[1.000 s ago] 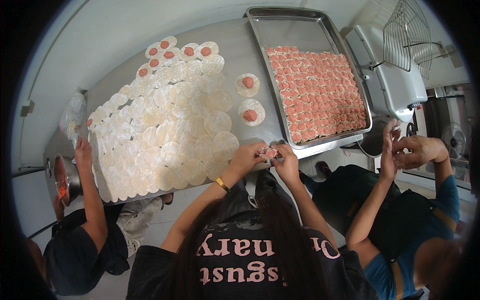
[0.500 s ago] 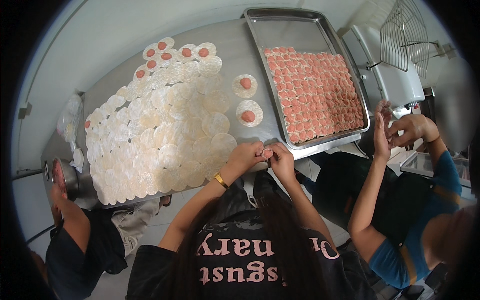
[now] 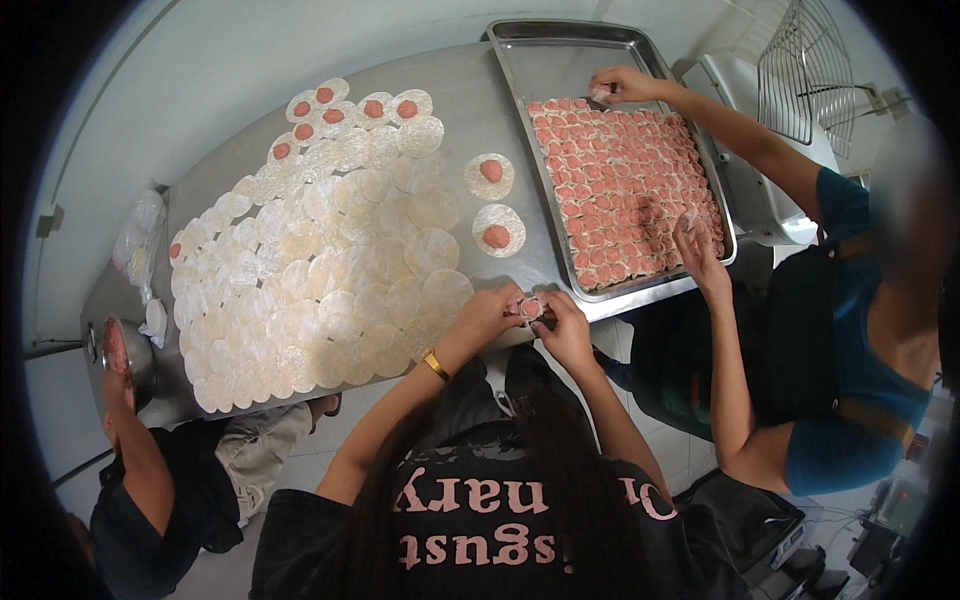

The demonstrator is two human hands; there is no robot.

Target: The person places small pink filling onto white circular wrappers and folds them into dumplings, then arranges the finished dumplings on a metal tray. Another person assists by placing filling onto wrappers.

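Between both hands, close to the table's front edge, is a small dumpling (image 3: 531, 308) with pink filling showing at its open top. My left hand (image 3: 490, 313) pinches its left side, a gold watch on that wrist. My right hand (image 3: 566, 330) grips the other side with bent fingers. Just beyond lie two round wrappers, the nearer wrapper (image 3: 512, 218) and the farther wrapper (image 3: 478, 188), each bearing a lump of pink filling. To the left spreads a wide sheet of overlapping round wrappers (image 3: 340, 260), several at its far edge topped with filling.
A deep metal tray (image 3: 560, 40) at right holds rows of open-topped dumplings. A co-worker in blue reaches over it with one hand (image 3: 625, 86), the other hand (image 3: 700, 255) near its right side. Another person at left has a hand in a metal bowl (image 3: 140, 350). A plastic bag (image 3: 140, 240) lies nearby.
The co-worker at right has stretched one arm to the tray's far part and brought the other hand over its near right side. My hands stay at the dumpling, barely shifted.
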